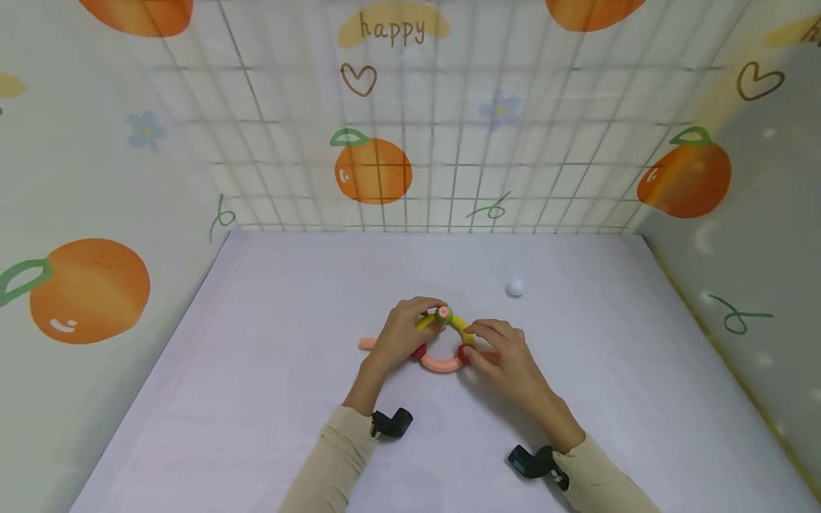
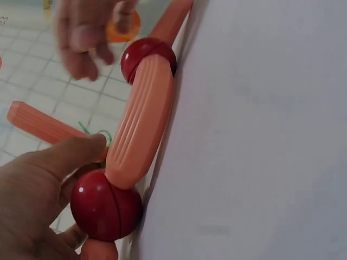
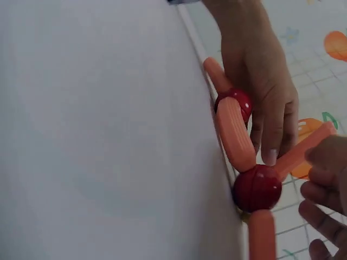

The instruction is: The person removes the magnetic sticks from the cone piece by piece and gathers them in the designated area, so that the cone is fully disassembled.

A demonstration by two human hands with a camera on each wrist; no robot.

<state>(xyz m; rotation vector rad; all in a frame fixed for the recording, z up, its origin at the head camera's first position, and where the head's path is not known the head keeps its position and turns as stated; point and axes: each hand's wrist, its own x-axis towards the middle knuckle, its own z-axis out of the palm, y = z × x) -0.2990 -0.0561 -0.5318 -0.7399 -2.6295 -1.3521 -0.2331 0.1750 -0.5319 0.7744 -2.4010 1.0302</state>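
A: Head view. Step in hand?
B: By judgement, fitting or adjusting a joint of a rod-and-ball toy ring (image 1: 454,365). Left hand (image 1: 400,331): thumb and index finger pinching the green ball (image 1: 447,320) at the far side. Right hand (image 1: 509,360): fingers loosely bent, near the yellow curved rod (image 1: 462,327).
A: Position of ring?
B: Between both sets of fingers, on or just above the white tabletop (image 1: 256,320). White ball (image 1: 515,288): one, loose, beyond the right fingers.
A: Next move?
B: Judged to call for the left pinch to steady the green ball, and for the right fingertips to take hold of one part.
A: Left wrist view. Appearance?
B: Pink curved rod (image 2: 142,122): one, fluted lengthwise. Left red ball (image 2: 105,205): glossy, seamed, just beside the left fingers; contact unclear. Right red ball (image 2: 149,57): matching, apart from the blurred right fingers. Straight pink rod (image 2: 43,123): slender, rising past the left thumb.
A: Right wrist view?
B: Right fingers: slack, spaced, nothing seen grasped; whether they touched the straight pink rod could not be told. Left fingers: at that rod's base, green ball hidden. Side rod (image 3: 262,233): plain pink, projecting from the right red ball.
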